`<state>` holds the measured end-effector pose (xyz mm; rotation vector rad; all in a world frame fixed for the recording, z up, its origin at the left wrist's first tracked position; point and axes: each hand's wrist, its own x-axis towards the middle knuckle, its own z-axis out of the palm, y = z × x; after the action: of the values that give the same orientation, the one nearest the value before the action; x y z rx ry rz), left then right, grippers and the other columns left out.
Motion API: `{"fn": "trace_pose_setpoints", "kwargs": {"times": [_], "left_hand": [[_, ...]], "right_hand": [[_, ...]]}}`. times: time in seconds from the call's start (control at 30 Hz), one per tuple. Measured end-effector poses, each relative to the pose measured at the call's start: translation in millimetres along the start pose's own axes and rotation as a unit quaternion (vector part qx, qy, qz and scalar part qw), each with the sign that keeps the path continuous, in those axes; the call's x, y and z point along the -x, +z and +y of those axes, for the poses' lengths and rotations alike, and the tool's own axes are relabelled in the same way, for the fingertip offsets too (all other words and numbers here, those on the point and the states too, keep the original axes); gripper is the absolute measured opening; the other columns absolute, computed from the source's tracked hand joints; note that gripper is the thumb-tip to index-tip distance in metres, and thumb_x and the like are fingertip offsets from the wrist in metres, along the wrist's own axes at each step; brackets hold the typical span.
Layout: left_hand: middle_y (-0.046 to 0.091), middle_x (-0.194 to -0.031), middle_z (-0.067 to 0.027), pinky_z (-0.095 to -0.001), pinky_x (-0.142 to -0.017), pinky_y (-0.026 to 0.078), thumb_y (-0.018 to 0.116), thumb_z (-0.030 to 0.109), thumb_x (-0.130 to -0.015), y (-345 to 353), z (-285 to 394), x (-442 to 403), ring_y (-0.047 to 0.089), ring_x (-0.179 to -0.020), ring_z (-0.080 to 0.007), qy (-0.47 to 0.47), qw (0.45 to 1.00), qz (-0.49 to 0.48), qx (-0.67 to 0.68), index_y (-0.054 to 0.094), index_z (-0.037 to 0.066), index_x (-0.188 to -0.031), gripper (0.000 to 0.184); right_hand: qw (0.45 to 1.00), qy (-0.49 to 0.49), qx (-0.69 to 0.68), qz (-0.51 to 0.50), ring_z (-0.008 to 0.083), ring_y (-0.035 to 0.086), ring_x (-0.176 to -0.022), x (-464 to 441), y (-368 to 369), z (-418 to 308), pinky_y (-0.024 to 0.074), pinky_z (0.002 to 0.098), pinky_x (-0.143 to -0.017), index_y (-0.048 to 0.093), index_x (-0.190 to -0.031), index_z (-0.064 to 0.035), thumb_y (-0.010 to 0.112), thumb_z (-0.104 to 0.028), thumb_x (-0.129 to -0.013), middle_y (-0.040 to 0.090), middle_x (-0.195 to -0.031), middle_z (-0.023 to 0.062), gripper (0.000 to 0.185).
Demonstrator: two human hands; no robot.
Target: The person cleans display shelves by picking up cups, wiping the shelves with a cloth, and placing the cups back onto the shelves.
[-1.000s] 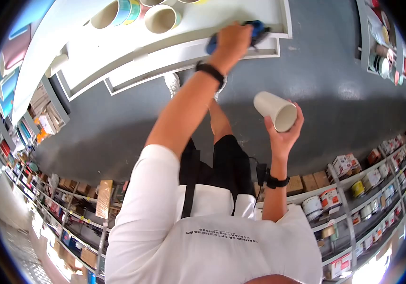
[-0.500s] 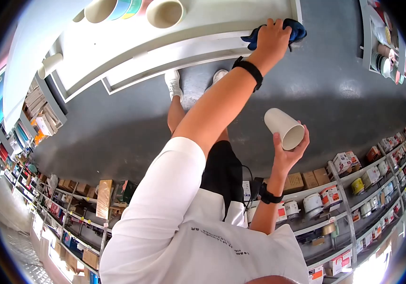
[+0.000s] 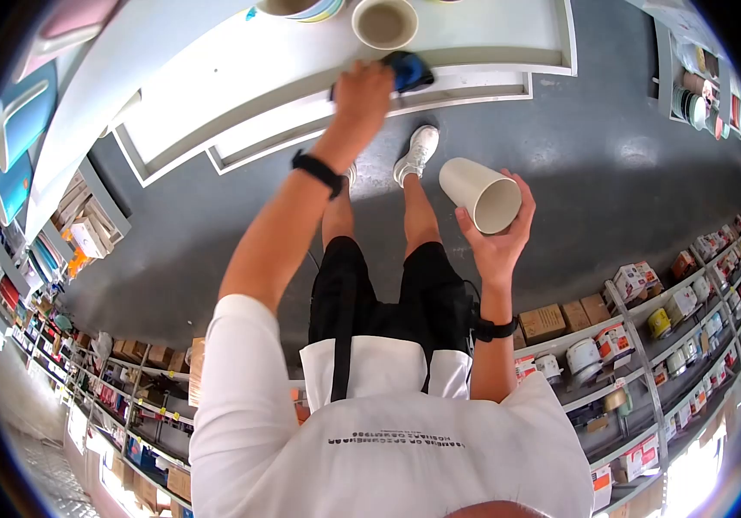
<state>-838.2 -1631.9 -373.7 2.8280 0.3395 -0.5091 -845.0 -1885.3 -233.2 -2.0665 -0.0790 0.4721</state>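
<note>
My left hand (image 3: 366, 93) is closed on a dark blue cloth (image 3: 408, 72), bunched at the front strip of a white shelf (image 3: 250, 102). A beige cup (image 3: 385, 23) stands on the shelf just above the cloth. The hand is slightly blurred, and its palm is hidden. Away from the shelf, over the grey floor, my right hand (image 3: 500, 242) grips a tall off-white cup (image 3: 465, 183), thumb on one side and fingers on the other. That cup is tilted, its open mouth towards me.
More cups (image 3: 301, 9) stand at the top edge. Blue and pink containers (image 3: 27, 121) are at the upper left. Racks of boxes and pots (image 3: 585, 356) curve along the bottom on both sides, and another shelf with stacked dishes (image 3: 688, 110) is at the upper right.
My left hand and the blue cloth went right along the shelf edge, then came back left. My right hand still holds the cup, now slightly further left. The view has shifted, too.
</note>
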Motion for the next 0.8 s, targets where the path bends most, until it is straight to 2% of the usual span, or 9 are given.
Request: {"fn": "trace_pose_setpoints", "kwargs": {"times": [0.1,0.23,0.33,0.47,0.6,0.67,0.7,0.77,0.8], "left_hand": [[0.065,-0.102,-0.009,-0.0439,-0.075,0.055,0.061,0.01,-0.085,3,-61,44,0.063,-0.101,-0.0301,-0.036,0.999,0.004,-0.037,0.065,0.009,-0.099,0.015],[0.065,-0.11,-0.0063,-0.0438,-0.08,0.055,0.055,0.011,-0.09,13,-141,92,0.063,-0.108,-0.0287,-0.056,0.996,-0.029,-0.068,0.062,0.01,-0.118,0.029],[0.065,-0.116,-0.0063,-0.0453,-0.085,0.055,0.055,0.015,-0.093,14,-206,134,0.062,-0.113,-0.0291,-0.104,0.985,-0.087,-0.105,0.059,0.011,-0.126,0.034],[0.065,-0.119,-0.0069,-0.0473,-0.088,0.054,0.051,0.023,-0.1,-2,-268,178,0.06,-0.116,-0.0311,-0.196,0.96,-0.171,-0.102,0.058,0.011,-0.128,0.031],[0.065,-0.12,-0.0076,-0.0476,-0.088,0.055,0.051,0.031,-0.101,7,-322,216,0.062,-0.114,-0.0329,-0.245,0.943,-0.182,-0.134,0.058,0.011,-0.128,0.033],[0.067,-0.12,-0.0102,-0.0486,-0.087,0.056,0.054,0.03,-0.098,11,-342,234,0.066,-0.109,-0.0345,-0.342,0.912,-0.184,-0.133,0.06,0.012,-0.125,0.033],[0.067,-0.12,-0.0102,-0.0486,-0.087,0.056,0.054,0.03,-0.098,18,-349,235,0.066,-0.109,-0.0345,-0.346,0.91,-0.184,-0.136,0.06,0.012,-0.125,0.033],[0.071,-0.111,-0.0144,-0.0494,-0.083,0.057,0.056,0.026,-0.095,30,-369,235,0.07,-0.1,-0.0359,-0.383,0.908,-0.155,-0.073,0.065,0.009,-0.115,0.028],[0.073,-0.099,-0.0173,-0.0501,-0.079,0.058,0.057,0.019,-0.091,38,-360,217,0.072,-0.096,-0.0358,-0.395,0.909,-0.118,-0.055,0.069,0.005,-0.103,0.022]], "right_hand": [[0.999,-0.018,-0.038,0.006,0.0229,0.057,-0.118,2,21,-10,0.0479,0.0377,-0.099,0.048,-0.134,-0.001,0.091,-0.018,-0.068,0.056,-0.132,0.0128,0.08],[0.999,-0.036,-0.003,-0.001,0.0264,0.059,-0.117,7,39,-19,0.0492,0.0384,-0.098,0.051,-0.132,-0.0019,0.091,-0.016,-0.067,0.058,-0.131,0.0136,0.078],[0.987,-0.111,0.115,-0.031,0.0305,0.059,-0.118,17,44,-24,0.0482,0.0407,-0.1,0.052,-0.134,-0.0012,0.092,-0.018,-0.065,0.059,-0.132,0.0163,0.081],[0.992,-0.079,0.093,-0.03,0.0312,0.059,-0.118,31,50,-31,0.0483,0.0413,-0.1,0.052,-0.134,-0.0019,0.092,-0.017,-0.065,0.059,-0.132,0.0162,0.082],[0.989,-0.085,0.118,-0.026,0.0306,0.059,-0.118,37,47,-24,0.0485,0.0414,-0.1,0.053,-0.133,-0.0028,0.092,-0.016,-0.065,0.059,-0.132,0.0156,0.08],[0.992,-0.06,0.113,-0.009,0.0294,0.058,-0.119,42,43,-25,0.048,0.041,-0.1,0.053,-0.134,-0.0027,0.091,-0.014,-0.065,0.058,-0.133,0.0146,0.079],[0.992,-0.061,0.108,-0.013,0.0294,0.058,-0.119,44,41,-23,0.048,0.041,-0.1,0.053,-0.134,-0.0027,0.091,-0.014,-0.065,0.058,-0.133,0.0146,0.079],[0.986,-0.092,0.138,0.005,0.029,0.057,-0.12,48,40,-18,0.0469,0.0403,-0.102,0.052,-0.135,-0.0019,0.091,-0.012,-0.066,0.057,-0.134,0.0141,0.08],[0.989,-0.074,0.125,0.006,0.0289,0.057,-0.121,51,41,-17,0.0461,0.0401,-0.103,0.051,-0.135,-0.0009,0.09,-0.011,-0.066,0.056,-0.135,0.0138,0.08]]}}
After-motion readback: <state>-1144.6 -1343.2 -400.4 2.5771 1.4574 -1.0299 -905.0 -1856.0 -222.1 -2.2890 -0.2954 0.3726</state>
